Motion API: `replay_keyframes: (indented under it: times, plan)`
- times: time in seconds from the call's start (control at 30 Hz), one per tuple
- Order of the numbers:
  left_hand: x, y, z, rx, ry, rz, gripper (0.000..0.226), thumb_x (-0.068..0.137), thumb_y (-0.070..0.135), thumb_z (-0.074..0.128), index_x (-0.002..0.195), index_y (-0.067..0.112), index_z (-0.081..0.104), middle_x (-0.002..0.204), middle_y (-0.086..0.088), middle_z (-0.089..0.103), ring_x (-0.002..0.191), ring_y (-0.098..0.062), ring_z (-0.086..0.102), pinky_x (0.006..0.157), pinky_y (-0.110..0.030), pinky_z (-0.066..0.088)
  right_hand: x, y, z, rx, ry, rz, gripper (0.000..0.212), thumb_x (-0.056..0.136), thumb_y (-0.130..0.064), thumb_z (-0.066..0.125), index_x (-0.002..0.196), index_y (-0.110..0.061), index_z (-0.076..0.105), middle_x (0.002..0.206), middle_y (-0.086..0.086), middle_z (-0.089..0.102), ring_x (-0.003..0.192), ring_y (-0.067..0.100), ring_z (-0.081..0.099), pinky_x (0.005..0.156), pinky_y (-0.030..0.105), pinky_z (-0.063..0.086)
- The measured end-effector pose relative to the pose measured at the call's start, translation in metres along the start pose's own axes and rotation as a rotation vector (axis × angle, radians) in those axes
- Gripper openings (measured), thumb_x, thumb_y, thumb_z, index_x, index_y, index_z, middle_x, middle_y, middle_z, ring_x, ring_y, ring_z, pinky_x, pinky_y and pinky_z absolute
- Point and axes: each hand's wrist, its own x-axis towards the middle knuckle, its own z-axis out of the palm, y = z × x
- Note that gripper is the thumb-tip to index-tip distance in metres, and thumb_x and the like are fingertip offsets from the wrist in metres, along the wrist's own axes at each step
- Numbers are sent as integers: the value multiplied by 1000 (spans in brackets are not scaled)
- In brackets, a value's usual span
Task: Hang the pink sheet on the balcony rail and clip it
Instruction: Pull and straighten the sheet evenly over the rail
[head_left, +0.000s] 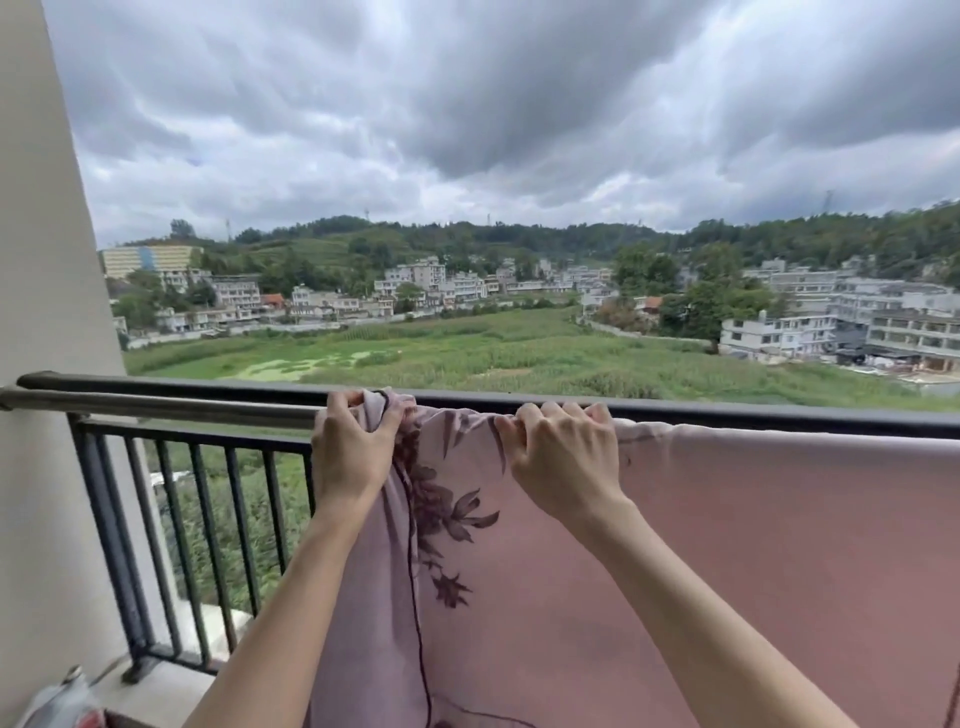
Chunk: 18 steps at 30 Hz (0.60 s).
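Observation:
The pink sheet (753, 545), printed with dark purple flowers near its left edge, hangs draped over the dark balcony rail (171, 387) from the middle to the right edge of the view. My left hand (353, 447) grips the bunched left corner of the sheet at the rail top. Just to its right, my right hand (561, 457) has its fingers curled over the sheet's top fold on the rail. A thin dark cord (415, 597) runs down the sheet's left side. No clip is visible.
A metal pole (156, 405) lies along the rail's inner side on the left. Black vertical bars (208, 519) fill the railing below. A pale wall column (47, 312) stands at the left. A blurred object (67, 701) sits on the floor at the bottom left.

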Motion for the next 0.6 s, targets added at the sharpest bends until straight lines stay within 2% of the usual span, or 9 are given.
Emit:
replay_keyframes:
  times: [0.07,0.17,0.23,0.37,0.5,0.6]
  plan:
    - [3,-1,-5,-58,-45,-36,49,82,35,67,114,1,53,109,-15,61,102,-31,58,77,-29,43,1,0,10,-64,80,44,53,89,-44,33,57,-13,62,55,6,64,54,26,61,65,33,45]
    - [21,-13,-16,-104,-91,-92,33,84,34,64,100,5,58,92,-7,58,92,-26,57,81,-37,48,5,2,16,-113,157,102,55,91,-38,36,45,-15,56,43,3,58,42,23,56,58,28,44]
    - [41,-29,-28,-181,-75,-163,24,84,31,66,93,10,59,94,-8,62,92,-27,59,82,-38,48,8,0,20,-142,220,121,53,89,-34,38,42,-15,54,41,3,57,41,23,55,56,26,43]
    - [70,-61,-48,-302,-10,-268,27,86,24,64,107,6,60,101,-9,63,91,-23,58,78,-31,48,7,-4,28,-154,309,147,51,88,-30,40,42,-14,56,42,4,58,42,24,57,56,27,43]
    - [86,-82,-55,-387,72,-348,19,88,19,62,102,6,59,98,-10,61,87,-21,54,76,-26,40,7,-3,30,-144,326,171,49,87,-26,40,43,-13,57,45,6,61,44,26,59,59,29,44]
    - [85,-91,-58,-391,31,-355,34,88,24,61,114,3,55,107,-11,59,92,-20,52,77,-27,40,5,-9,26,-150,308,194,49,87,-26,40,43,-11,57,46,7,62,46,27,60,63,31,46]
